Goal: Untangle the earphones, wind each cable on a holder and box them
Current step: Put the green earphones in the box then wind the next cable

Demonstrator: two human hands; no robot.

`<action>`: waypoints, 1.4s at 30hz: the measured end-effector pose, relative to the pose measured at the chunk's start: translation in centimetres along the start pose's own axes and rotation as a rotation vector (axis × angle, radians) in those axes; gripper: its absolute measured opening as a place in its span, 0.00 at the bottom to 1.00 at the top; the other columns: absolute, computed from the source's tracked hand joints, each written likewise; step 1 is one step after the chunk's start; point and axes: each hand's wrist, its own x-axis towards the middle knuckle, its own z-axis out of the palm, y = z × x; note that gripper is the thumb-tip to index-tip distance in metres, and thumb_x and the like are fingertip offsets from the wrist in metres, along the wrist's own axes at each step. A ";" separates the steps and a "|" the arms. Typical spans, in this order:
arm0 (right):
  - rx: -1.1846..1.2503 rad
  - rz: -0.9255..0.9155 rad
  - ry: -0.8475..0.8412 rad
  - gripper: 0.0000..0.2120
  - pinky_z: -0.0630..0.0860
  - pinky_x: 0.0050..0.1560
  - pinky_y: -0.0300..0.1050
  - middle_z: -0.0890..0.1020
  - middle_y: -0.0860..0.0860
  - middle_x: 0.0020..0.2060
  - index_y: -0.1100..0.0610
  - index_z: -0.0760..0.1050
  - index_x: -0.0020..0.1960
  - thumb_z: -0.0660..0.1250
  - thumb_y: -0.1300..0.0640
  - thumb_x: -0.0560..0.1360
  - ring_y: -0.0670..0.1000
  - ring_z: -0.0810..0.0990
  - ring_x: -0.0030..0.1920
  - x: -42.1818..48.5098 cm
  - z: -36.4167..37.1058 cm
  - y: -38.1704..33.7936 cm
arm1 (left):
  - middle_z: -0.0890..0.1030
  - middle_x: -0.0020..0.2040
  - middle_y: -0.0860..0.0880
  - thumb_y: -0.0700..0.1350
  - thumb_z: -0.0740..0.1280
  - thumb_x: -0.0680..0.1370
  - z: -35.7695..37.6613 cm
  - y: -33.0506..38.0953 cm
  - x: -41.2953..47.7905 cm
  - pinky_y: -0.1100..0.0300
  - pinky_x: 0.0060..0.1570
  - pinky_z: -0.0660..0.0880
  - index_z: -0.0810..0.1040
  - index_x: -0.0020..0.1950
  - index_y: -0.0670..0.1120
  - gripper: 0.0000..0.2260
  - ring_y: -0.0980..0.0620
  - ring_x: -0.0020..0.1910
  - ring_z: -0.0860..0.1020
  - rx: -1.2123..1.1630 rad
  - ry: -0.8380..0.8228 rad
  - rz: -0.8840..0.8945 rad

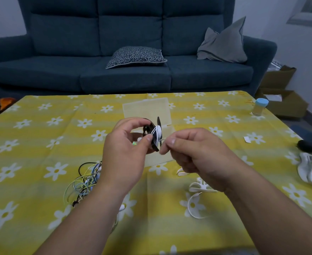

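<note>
My left hand (pixel 125 144) grips the black plastic cable holder (pixel 152 134), right hand (pixel 190 151) pinches the white earphone cable (pixel 158 133) wound on it.

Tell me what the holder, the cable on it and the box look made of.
Holder: black, smooth, faintly glossy, thin and flat; likely plastic or rubber, cannot tell which. Cable: white, bends in tight loops; rubbery plastic sheath. Box: translucent, pale, yellow of the tablecloth shows through; probably frosted plastic.

A blue sofa (pixel 129 74) holds a patterned cushion (pixel 136 57) and a grey pillow (pixel 223 45); a blue-capped jar (pixel 259 107) stands on the flowered tablecloth (pixel 41 135); cardboard boxes (pixel 284 104) sit beyond it.
</note>
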 end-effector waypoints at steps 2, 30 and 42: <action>0.071 -0.035 0.053 0.14 0.53 0.26 0.40 0.64 0.50 0.24 0.59 0.80 0.38 0.62 0.63 0.80 0.48 0.57 0.26 0.0 -0.3 -0.3 | 0.78 0.53 0.56 0.31 0.69 0.75 0.0 0.0 0.0 0.60 0.38 0.80 0.81 0.52 0.49 0.13 0.49 0.43 0.81 0.115 -0.046 0.091; -0.261 0.185 -0.063 0.15 0.59 0.29 0.42 0.71 0.47 0.25 0.54 0.82 0.40 0.62 0.55 0.82 0.47 0.64 0.27 0.6 0.3 1.7 | 0.84 0.36 0.44 0.30 0.65 0.78 0.0 0.5 -0.3 0.55 0.41 0.81 0.81 0.53 0.44 0.11 0.48 0.35 0.82 -0.271 -0.108 -0.158; -0.314 0.092 -0.095 0.12 0.61 0.30 0.40 0.68 0.50 0.27 0.57 0.84 0.42 0.64 0.58 0.80 0.50 0.63 0.31 -0.2 -0.3 0.3 | 0.83 0.45 0.40 0.32 0.68 0.77 -0.4 0.3 -0.1 0.64 0.37 0.78 0.82 0.53 0.48 0.12 0.49 0.37 0.82 -0.081 -0.045 -0.086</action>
